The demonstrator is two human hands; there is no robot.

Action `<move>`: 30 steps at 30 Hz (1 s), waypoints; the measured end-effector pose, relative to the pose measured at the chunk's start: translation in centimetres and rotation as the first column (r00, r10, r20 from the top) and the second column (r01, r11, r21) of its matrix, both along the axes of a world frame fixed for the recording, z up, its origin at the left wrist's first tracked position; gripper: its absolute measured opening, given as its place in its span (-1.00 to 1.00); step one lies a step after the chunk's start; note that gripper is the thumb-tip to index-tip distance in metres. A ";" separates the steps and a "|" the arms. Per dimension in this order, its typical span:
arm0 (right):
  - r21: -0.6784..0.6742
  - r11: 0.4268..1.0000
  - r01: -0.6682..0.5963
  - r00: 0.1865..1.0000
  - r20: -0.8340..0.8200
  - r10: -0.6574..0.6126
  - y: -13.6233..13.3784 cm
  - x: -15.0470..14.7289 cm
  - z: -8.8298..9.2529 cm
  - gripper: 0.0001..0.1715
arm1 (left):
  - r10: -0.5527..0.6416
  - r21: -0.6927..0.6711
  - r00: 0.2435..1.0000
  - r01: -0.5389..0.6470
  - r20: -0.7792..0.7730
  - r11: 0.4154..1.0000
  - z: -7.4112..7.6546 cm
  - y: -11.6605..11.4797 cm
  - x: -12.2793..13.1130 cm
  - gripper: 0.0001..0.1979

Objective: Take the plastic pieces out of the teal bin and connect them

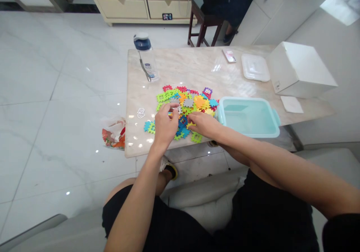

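A heap of colourful interlocking plastic building pieces (199, 102) lies near the front edge of the table. Over its left part is my left hand (166, 123), thumb and forefinger curled together at a small white lattice piece (179, 110). My right hand (204, 124) reaches in from the right, its fingers bent down around a yellow piece (191, 126); the fingertips are partly hidden. Between the hands lies a dark blue window-like piece (183, 121). A flat grey piece (188, 102) rests on the heap behind them.
A light teal plastic tub (277, 119) stands right of the heap. A water bottle (148, 62) and a white lattice piece (141, 113) are at the left. Further right are a phone (229, 56), a white lid (255, 67) and a white box (303, 68). A person sits on a stool (206, 18) beyond.
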State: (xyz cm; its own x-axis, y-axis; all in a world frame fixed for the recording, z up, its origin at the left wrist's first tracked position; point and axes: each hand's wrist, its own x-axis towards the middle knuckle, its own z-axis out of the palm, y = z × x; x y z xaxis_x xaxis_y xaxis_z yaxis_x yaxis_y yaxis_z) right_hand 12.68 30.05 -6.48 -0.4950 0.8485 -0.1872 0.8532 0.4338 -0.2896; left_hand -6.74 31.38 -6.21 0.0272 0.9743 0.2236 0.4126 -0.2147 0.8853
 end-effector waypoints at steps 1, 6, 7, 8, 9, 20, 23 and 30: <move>-0.004 1.000 0.008 0.999 0.045 -0.008 -0.9 0.0 0.2 -0.67 | 0.010 -0.009 1.000 -0.010 0.014 1.000 0.0 0.1 0.1 -0.80; -0.083 0.997 0.002 0.976 0.219 0.016 -4.2 -0.1 -1.3 -0.28 | 0.030 -0.025 0.999 -0.029 0.022 0.999 0.0 0.2 0.4 -0.80; -0.106 0.994 0.006 0.974 0.227 0.019 -4.3 0.0 -1.7 -0.30 | 0.025 -0.022 1.000 -0.025 0.017 0.999 0.0 0.2 0.4 -0.80; -0.130 0.991 0.012 0.973 0.229 0.018 -4.3 0.1 -2.0 -0.33 | 0.020 -0.022 1.000 -0.019 0.015 1.000 0.0 0.1 0.4 -0.80; -0.152 0.988 0.020 0.973 0.229 0.016 -4.3 0.2 -2.2 -0.37 | 0.014 -0.025 1.000 -0.013 0.017 1.000 0.1 0.1 0.5 -0.80; -0.099 0.993 0.069 0.980 0.195 -0.049 -1.4 -0.2 -0.2 -0.76 | 0.011 -0.070 0.995 -0.004 0.096 0.998 -0.1 0.7 0.1 -0.80; -0.079 0.980 0.182 0.980 0.099 -0.174 0.6 0.0 0.9 -0.77 | 0.012 -0.097 0.990 0.002 0.144 0.995 -0.4 0.9 -0.2 -0.78; -0.126 0.956 0.265 0.823 -0.487 -0.292 4.1 -1.4 3.0 -0.78 | -0.021 -0.266 0.934 0.123 0.357 0.956 -0.7 1.4 -0.8 -0.62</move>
State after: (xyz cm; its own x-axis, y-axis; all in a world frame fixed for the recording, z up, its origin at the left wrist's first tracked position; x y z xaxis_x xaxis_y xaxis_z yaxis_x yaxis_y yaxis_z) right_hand 11.23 34.18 -3.44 -0.2769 0.9605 -0.0275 0.6713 0.1729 -0.7208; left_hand -7.52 32.76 -6.91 0.0701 0.9963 -0.0496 0.0613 0.0453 0.9971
